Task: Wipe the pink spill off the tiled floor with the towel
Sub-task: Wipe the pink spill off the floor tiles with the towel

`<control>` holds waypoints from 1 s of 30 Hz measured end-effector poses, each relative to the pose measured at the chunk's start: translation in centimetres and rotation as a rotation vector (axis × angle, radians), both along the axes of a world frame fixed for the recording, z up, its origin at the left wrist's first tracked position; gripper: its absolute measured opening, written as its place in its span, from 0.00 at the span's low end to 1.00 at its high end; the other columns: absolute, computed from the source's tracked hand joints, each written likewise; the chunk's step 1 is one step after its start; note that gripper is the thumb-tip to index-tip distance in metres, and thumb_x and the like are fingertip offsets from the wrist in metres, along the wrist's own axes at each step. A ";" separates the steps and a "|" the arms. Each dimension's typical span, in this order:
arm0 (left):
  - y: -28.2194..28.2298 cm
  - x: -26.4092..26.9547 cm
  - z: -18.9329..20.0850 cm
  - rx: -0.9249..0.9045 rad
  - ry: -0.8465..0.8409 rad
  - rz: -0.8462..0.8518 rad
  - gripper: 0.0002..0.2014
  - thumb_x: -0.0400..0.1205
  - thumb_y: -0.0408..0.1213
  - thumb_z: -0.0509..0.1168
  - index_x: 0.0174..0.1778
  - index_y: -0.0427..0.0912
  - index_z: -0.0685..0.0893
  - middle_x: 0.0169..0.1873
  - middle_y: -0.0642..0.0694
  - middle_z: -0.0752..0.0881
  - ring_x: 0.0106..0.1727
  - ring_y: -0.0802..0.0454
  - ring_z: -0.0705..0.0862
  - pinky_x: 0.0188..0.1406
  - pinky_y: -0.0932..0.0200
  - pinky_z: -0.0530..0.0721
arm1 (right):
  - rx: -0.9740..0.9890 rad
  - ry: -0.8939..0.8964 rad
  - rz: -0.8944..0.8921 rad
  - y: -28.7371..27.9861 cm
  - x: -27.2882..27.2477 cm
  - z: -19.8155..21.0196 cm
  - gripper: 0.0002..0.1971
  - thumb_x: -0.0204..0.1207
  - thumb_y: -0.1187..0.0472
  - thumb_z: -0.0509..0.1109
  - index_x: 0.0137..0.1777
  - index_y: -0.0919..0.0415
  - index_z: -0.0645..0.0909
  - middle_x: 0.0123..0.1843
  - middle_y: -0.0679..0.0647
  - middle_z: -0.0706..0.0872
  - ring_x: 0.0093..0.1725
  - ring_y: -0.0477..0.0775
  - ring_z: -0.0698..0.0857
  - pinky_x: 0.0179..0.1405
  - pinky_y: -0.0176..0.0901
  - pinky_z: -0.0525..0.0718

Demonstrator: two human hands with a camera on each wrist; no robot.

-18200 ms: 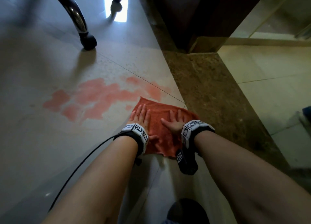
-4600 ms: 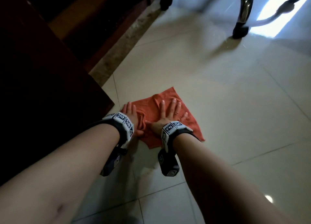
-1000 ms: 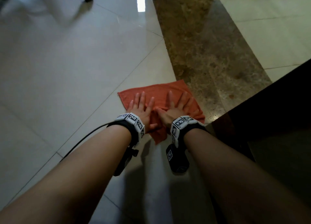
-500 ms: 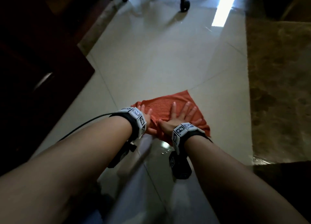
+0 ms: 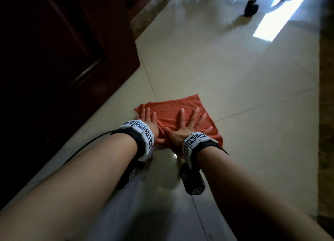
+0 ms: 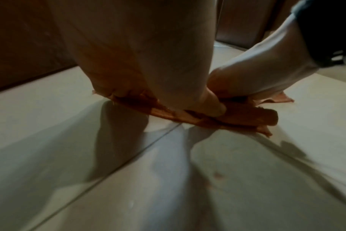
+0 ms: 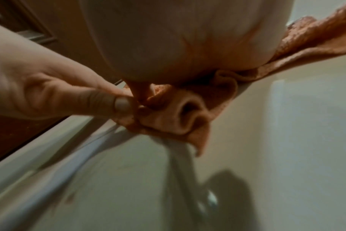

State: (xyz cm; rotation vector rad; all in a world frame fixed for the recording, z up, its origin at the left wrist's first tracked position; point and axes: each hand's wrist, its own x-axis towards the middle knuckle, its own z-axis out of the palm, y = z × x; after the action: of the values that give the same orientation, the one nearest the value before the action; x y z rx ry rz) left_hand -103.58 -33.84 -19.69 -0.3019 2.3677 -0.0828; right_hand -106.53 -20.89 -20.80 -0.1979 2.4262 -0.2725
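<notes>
Lying flat on the tiled floor (image 5: 226,74) at centre frame in the head view: orange towel (image 5: 171,108), terry-textured, roughly square, one corner pointing up-frame, near edge bunched into folds under the palms. Pressed down by both hands side by side. Left hand (image 5: 149,120) on the towel's left part, fingers straight, thumb reaching toward the other hand. Right hand (image 5: 186,126) on the middle and right part, fingers straight and fanned wide, palm down. From the right wrist view, a rolled fold of cloth below the palm, left thumb tip touching it. From the left wrist view, a small pinkish fleck (image 6: 217,175) on the pale tile nearer the camera than the towel; blurred, hard to judge. No containers in sight. Glossy cream tiles with thin grout lines. Dark wooden furniture (image 5: 54,59) filling the left and upper left. Black caster (image 5: 250,10) at upper right, beside a bright patch of reflected light. Brown mottled stone strip (image 5: 326,114) along the right edge.
</notes>
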 end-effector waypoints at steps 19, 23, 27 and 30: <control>-14.0 1.8 0.3 0.099 0.230 -0.248 0.57 0.77 0.58 0.65 0.81 0.28 0.33 0.81 0.30 0.32 0.82 0.37 0.31 0.83 0.46 0.37 | 0.048 0.092 0.044 -15.1 0.6 -1.0 0.45 0.73 0.25 0.54 0.82 0.35 0.32 0.81 0.52 0.20 0.78 0.63 0.19 0.72 0.73 0.23; -14.4 1.3 0.4 0.177 0.145 -0.266 0.53 0.80 0.54 0.64 0.81 0.30 0.33 0.81 0.32 0.31 0.82 0.37 0.30 0.83 0.44 0.36 | 0.090 0.079 0.140 -15.8 1.1 -1.0 0.50 0.70 0.24 0.57 0.82 0.36 0.31 0.82 0.54 0.20 0.78 0.63 0.20 0.73 0.75 0.24; -15.1 1.6 0.1 0.188 0.059 -0.251 0.50 0.82 0.51 0.62 0.81 0.30 0.33 0.81 0.32 0.32 0.82 0.37 0.31 0.83 0.44 0.38 | 0.064 0.075 0.194 -16.5 2.1 -0.9 0.49 0.71 0.26 0.59 0.83 0.36 0.32 0.82 0.53 0.21 0.79 0.62 0.20 0.74 0.74 0.26; -15.8 2.7 -0.4 0.162 0.071 -0.204 0.50 0.82 0.55 0.60 0.81 0.29 0.34 0.81 0.32 0.32 0.83 0.38 0.32 0.83 0.45 0.37 | 0.034 0.069 0.182 -16.6 2.7 -1.0 0.45 0.72 0.25 0.56 0.82 0.33 0.34 0.82 0.51 0.21 0.79 0.60 0.20 0.74 0.73 0.26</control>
State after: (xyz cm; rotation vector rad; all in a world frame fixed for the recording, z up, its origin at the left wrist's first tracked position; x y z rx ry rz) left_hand -100.84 -49.63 -20.12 0.0150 2.4515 0.0239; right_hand -103.81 -37.53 -21.80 -0.4162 2.4592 -0.1449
